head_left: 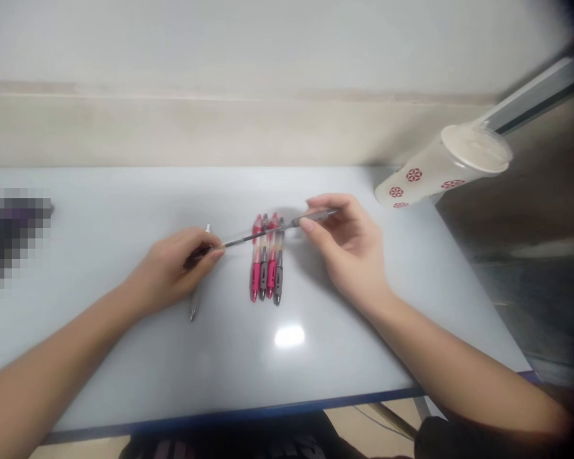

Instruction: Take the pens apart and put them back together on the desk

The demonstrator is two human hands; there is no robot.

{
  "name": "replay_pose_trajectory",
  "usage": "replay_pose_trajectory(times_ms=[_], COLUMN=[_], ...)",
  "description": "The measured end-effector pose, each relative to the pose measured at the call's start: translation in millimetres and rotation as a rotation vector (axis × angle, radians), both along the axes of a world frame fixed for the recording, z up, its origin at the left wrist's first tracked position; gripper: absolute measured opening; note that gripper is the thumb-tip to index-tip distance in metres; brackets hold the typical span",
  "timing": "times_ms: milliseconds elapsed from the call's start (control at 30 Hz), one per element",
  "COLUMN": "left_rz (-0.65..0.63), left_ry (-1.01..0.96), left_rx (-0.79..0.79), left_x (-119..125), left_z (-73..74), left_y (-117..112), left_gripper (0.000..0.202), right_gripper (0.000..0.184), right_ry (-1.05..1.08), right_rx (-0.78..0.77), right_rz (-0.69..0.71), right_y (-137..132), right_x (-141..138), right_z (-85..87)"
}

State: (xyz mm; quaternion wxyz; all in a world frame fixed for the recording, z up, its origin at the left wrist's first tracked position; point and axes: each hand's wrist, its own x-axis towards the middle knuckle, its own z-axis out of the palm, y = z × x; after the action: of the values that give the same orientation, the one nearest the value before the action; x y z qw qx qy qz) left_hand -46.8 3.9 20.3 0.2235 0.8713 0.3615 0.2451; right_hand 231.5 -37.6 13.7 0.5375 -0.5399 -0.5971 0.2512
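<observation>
A thin dark ink refill [249, 239] runs between my two hands, above the table. My left hand [172, 268] pinches the refill's left end between thumb and fingers. My right hand [361, 255] grips a grey pen barrel [316, 217], thumb below and fingers above. The refill's right end meets the tip of that barrel; whether it sits inside I cannot tell. Below the refill, several click pens lie side by side, pink and grey in turn, among them a pink pen [255, 277] and a grey pen [279, 280]. Another light grey pen [196, 305] lies partly hidden beneath my left hand.
A tall white cup [425, 172] with red flower marks and a lid stands at the table's back right corner. The white table [229, 370] meets a wall at the back and has a blue front edge. A pixelated dark object [12, 236] is at far left.
</observation>
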Motion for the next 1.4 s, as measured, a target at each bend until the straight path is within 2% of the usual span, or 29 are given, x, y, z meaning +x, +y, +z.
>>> replay_pose_trajectory(times_ms=[233,433,567,700,733,800,867,967,1000,1067,1167,1300,1400], left_rz=[0.012,-0.067,-0.127,-0.160,-0.164,-0.169,-0.161,-0.087,-0.052,0.011,0.045,0.040,0.058], left_ry=[0.021,-0.046,-0.047,-0.064,-0.070,-0.070,-0.063,-0.063,-0.062,-0.065,-0.090,-0.111,-0.121], left_rx=[-0.014,0.020,0.012,0.045,0.063,0.103,0.149,0.212,0.207,0.154,0.055,-0.003,-0.036], left_x=[0,5,6,5,5,6,6,4,3,1,-2,-2,-2], left_z=[0.2,3.3,4.3,3.3,3.1,3.3,3.5,2.6,2.0,0.7,0.3,2.8,4.5], left_y=[1,-6,-9,-7,-7,-7,-7,-7,-6,-4,-1,1,1], left_gripper=[0.014,0.015,0.017,0.018,0.018,0.016,0.014,0.011,0.010,0.010,0.012,0.014,0.013], right_gripper=[0.021,0.018,0.012,0.012,0.014,0.028,0.042,0.027,0.027,0.032,0.015,0.034,0.023], right_ry=[0.002,0.092,-0.001,-0.142,-0.196,-0.318,-0.407,-0.410,-0.396,-0.366,-0.334,-0.426,-0.445], right_rx=[-0.051,-0.058,-0.032,0.034,0.048,0.071,0.075,0.049,0.045,0.066,0.115,0.113,0.102], right_rz=[0.058,0.244,0.342,0.342,0.329,0.321,0.332,0.353,0.352,0.347,0.356,0.344,0.308], right_y=[-1,-6,-10,-11,-12,-12,-13,-13,-12,-9,-5,-5,-8], right_x=[-4,-10,-9,-7,-6,-6,-6,-4,-4,-2,-2,-1,-2], right_z=[1.8,3.1,6.5,9.2,9.6,10.3,11.2,11.5,10.9,8.4,4.3,5.1,8.1])
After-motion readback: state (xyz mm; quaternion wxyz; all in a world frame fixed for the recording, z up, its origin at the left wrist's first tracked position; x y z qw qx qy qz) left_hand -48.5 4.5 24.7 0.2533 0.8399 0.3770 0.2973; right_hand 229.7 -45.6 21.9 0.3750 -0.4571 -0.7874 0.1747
